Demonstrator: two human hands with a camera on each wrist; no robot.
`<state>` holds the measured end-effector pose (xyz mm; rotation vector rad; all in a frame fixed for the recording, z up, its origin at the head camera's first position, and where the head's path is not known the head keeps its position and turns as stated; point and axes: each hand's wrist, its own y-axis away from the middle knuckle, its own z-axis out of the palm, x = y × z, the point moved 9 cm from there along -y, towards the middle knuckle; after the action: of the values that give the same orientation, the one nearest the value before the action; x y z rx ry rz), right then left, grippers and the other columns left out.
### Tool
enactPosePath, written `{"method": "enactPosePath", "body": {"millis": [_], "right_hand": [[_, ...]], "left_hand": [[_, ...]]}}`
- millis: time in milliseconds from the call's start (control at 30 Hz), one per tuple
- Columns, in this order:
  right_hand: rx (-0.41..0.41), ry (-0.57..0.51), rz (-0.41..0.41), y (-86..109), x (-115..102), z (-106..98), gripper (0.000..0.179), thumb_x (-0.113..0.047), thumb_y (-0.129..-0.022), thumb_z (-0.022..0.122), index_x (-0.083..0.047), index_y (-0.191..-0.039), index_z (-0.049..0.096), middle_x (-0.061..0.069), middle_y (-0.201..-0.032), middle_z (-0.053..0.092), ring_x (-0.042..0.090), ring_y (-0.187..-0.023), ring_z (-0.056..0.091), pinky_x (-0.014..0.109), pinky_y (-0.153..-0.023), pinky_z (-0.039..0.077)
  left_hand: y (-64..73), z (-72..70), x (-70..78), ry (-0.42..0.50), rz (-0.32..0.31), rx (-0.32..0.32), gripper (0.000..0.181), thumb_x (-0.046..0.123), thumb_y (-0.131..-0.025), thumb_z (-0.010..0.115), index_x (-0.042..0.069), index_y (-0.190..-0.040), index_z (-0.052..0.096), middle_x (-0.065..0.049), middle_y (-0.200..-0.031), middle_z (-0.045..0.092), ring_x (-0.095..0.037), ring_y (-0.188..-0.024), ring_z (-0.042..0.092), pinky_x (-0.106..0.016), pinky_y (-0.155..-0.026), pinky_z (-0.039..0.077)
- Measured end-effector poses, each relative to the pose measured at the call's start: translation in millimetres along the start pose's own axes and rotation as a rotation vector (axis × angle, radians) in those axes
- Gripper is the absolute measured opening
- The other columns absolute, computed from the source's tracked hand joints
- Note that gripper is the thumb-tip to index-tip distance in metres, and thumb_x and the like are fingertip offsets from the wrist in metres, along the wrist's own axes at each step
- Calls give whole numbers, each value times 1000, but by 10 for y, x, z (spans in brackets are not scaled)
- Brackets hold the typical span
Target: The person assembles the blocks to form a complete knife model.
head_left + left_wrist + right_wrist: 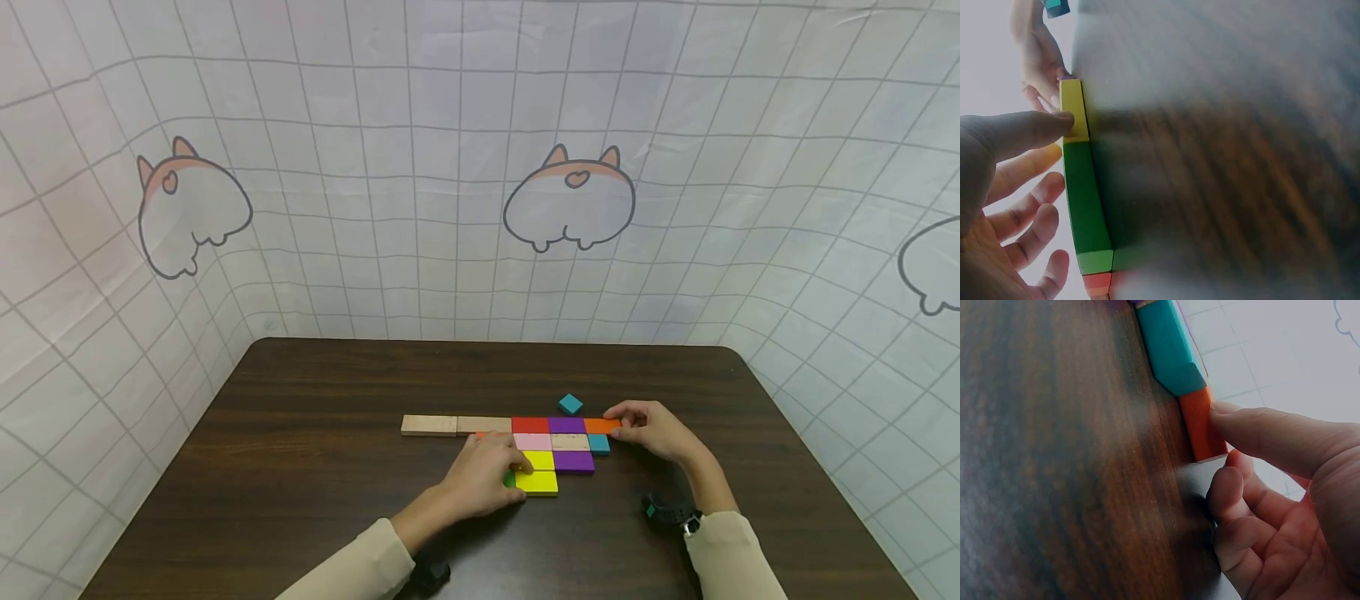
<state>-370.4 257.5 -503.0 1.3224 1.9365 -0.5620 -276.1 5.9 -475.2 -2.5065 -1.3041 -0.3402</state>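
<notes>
A flat patchwork of coloured wooden blocks lies on the table. My left hand reaches over its left side, thumb against the near side of the front yellow block and index finger on the top, pinching it. Beside that block in the left wrist view runs a green block. At the back row's right end, my right hand pinches the orange block between thumb and fingers. A teal block touches the orange one. My left hand hides part of the patchwork's left side.
Two plain wood blocks extend the back row leftward, beside a red block and a purple block. Behind the row a loose teal block lies apart. The dark table ends at a white grid curtain.
</notes>
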Motion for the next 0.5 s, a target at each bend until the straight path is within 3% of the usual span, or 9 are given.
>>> {"method": "enactPosePath", "body": {"millis": [500], "right_hand": [[-3, 11, 3, -3, 3, -2, 26, -14, -98, 70, -2, -121, 70, 7, -84, 58, 16, -74, 50, 27, -67, 42]], "left_hand": [[-14, -28, -32, 2, -29, 24, 24, 38, -79, 88, 26, -98, 81, 10, -95, 64, -6, -87, 51, -31, -78, 34]]}}
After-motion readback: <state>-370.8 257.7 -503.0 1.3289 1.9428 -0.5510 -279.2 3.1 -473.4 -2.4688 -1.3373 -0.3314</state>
